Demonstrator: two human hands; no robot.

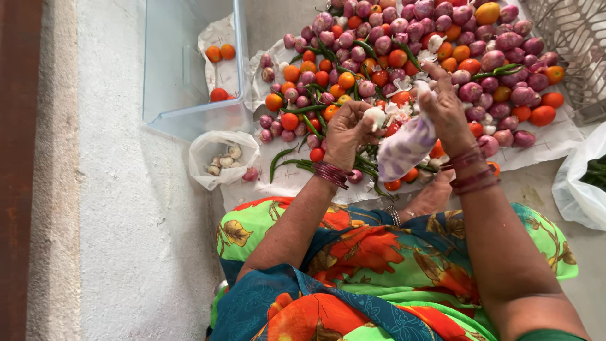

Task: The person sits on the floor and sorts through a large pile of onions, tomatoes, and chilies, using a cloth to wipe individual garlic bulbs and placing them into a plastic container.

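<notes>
- Garlic bulb (376,117), white and papery, sits pinched in the fingertips of the left hand (346,134), which is curled closed around it above the middle of the paper sheet (555,144) on the floor.
- Right hand (444,108) is closed on a thin plastic bag (406,148), white with purple print; the bag hangs limp from the fingers, its long axis slanting down toward the person's lap.
- Which way the bulb's tip points cannot be told.
- Smooth round shallots (470,92), glossy orange-red tomatoes (542,115) and long slim green chillies (282,156) lie heaped over the crinkled sheet, with loose white garlic skins (399,108) near the hands.
- Clear plastic bin (189,95), rectangular with hard smooth walls, stands by the sheet's far left corner, a few tomatoes showing through it.
- Small translucent bag (222,158) of garlic cloves lies open at the sheet's left edge.
- Larger white bag (577,189) rests off the right edge, beside a wire basket (577,44) at the far right corner.
</notes>
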